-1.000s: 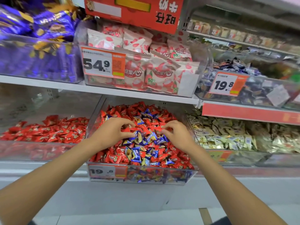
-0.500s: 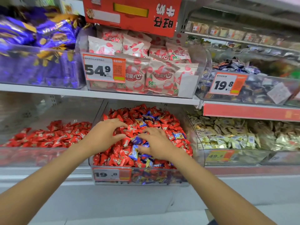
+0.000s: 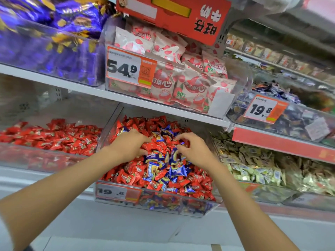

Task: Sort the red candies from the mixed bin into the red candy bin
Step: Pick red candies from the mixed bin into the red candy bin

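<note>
The mixed bin (image 3: 116, 192) is a clear box on the lower shelf, piled with red candies (image 3: 130, 176) and blue candies (image 3: 176, 172). Both of my hands are dug into the top of the pile. My left hand (image 3: 127, 144) has its fingers curled round red candies on the left side of the heap. My right hand (image 3: 193, 148) curls finger and thumb round red candies just above a blue one. The palms hide what else they hold. The red candy bin (image 3: 36, 160), left of the mixed bin, holds only red candies (image 3: 59, 135).
A bin of pale yellow-green sweets (image 3: 253, 169) stands to the right. The white shelf (image 3: 163, 107) overhangs the bins, carrying pink-and-white bags (image 3: 190, 84), purple wrapped sweets (image 3: 45, 42) and a dark-sweet bin (image 3: 290, 116). A clear divider wall (image 3: 108, 127) separates the two red-filled bins.
My right hand has moved right and further back, away from the left hand. My left hand has closed deeper into the red candies. The view has tilted.
</note>
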Demonstrator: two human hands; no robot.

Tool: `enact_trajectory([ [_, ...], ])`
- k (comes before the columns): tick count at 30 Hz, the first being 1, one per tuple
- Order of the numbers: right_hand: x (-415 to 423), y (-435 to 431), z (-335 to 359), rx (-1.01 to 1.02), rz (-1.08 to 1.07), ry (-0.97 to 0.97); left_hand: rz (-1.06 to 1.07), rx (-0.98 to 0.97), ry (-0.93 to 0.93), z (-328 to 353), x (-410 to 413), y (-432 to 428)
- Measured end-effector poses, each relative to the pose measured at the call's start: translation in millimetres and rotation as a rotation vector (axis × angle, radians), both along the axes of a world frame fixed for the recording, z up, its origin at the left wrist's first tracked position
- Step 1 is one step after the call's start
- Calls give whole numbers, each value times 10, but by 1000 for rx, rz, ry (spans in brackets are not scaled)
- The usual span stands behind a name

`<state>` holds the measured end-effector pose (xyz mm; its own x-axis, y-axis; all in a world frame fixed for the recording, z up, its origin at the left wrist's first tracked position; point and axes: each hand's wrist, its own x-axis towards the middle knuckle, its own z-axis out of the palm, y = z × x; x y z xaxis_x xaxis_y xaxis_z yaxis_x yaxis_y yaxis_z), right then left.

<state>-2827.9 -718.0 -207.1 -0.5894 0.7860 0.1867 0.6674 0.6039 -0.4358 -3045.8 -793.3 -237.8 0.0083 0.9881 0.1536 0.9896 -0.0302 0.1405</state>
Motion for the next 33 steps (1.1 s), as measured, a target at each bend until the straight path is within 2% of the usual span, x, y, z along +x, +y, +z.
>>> enact_trajectory([
  [3,-291,38,-109,-24,53,-25,8,68,-132,57,-24,-44],
  [7,-504,121,-320,19,51,-252,3,164,-274,97,-74,-107],
  [8,-518,137,-343,14,60,-247,-4,179,-300,108,-89,-113],
  [11,-484,156,-322,-36,112,-129,-31,179,-351,114,-104,-139],
  [15,-311,110,-176,-119,114,43,-54,100,-262,89,-66,-159],
  [22,52,-14,-3,-77,57,104,-37,93,-238,72,-31,-159],
  [28,219,-69,60,-96,28,190,-44,118,-340,78,25,-137],
  [33,148,44,7,-83,-5,171,-39,151,-358,74,49,-42],
])
